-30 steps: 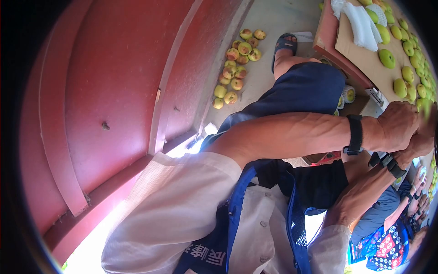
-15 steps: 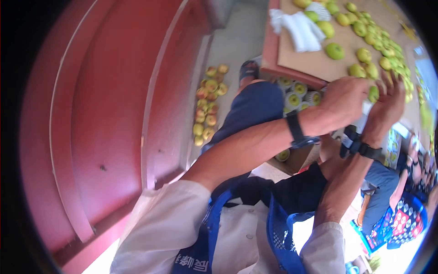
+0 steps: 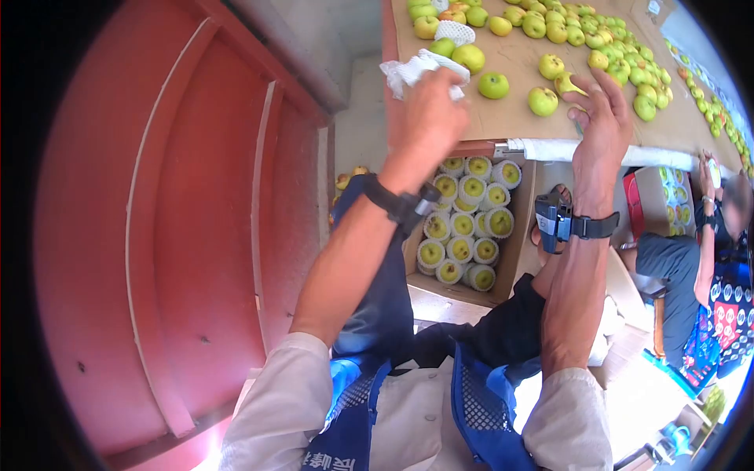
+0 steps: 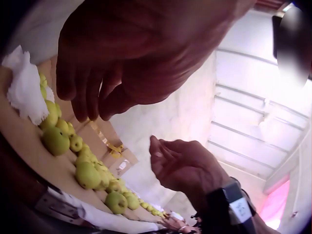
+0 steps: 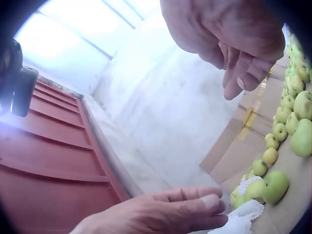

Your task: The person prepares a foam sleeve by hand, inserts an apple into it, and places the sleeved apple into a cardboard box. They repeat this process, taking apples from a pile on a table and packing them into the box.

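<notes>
My left hand [image 3: 428, 122] is over the near-left part of the table, at a bundle of white foam nets [image 3: 404, 72]; its fingers partly cover the bundle, and contact cannot be told. In the right wrist view the left hand [image 5: 156, 214] has nearly straight fingers beside the white foam [image 5: 246, 214]. My right hand [image 3: 603, 129] hangs above the table's front edge, near a yellow-green apple [image 3: 543, 101], fingers loosely bent and nothing visible in them. The left wrist view shows the right hand [image 4: 187, 168] apart from the left [image 4: 141, 48].
Many green apples [image 3: 620, 67] lie on the cardboard-covered table [image 3: 514, 129]. Below its edge, a carton [image 3: 510, 271] holds apples in foam nets. A red metal panel [image 3: 204, 204] stands at left; a person in dark trousers [image 3: 667, 267] sits at right beside another carton [image 3: 660, 188].
The hands, close together earlier, have separated; the left moved left to the foam nets. The green apple seen between them half a second ago is no longer there. The head view has turned.
</notes>
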### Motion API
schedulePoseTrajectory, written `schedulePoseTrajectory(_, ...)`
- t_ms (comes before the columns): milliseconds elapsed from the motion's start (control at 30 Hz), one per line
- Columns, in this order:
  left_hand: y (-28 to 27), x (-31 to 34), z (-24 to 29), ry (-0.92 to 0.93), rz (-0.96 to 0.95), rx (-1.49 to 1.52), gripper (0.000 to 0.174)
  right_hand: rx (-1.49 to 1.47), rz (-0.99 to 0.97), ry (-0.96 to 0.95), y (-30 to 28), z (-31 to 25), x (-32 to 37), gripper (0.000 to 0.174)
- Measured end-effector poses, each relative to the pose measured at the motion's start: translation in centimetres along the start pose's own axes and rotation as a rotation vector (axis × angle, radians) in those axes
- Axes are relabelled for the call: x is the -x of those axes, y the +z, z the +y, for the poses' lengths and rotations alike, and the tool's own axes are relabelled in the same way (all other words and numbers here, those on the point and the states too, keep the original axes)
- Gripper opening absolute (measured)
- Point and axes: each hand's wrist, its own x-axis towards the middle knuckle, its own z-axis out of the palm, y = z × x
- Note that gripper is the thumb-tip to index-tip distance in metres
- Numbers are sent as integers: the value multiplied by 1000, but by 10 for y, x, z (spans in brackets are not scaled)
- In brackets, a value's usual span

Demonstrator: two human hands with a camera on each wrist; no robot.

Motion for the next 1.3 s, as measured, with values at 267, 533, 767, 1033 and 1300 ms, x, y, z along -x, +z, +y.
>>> schedulePoseTrajectory(267,-5,-38,-52,-77,-275,-213,79,-6,-76,48,-7,2,0,29)
schedulePoseTrajectory(533,3,-42,-89,-101,-228,-155,58,42,-93,60,-7,0,2,30)
schedulePoseTrajectory(767,-4,-39,-92,-115,-180,-139,44,49,-97,77,-4,9,1,28)
schedulePoseTrajectory(1033,-28,-38,-78,-267,153,-69,34,61,-139,110,-1,12,3,27)
schedulePoseTrajectory(1300,-19,-38,-78,-189,-78,-115,29,142,-342,175,7,13,11,28)
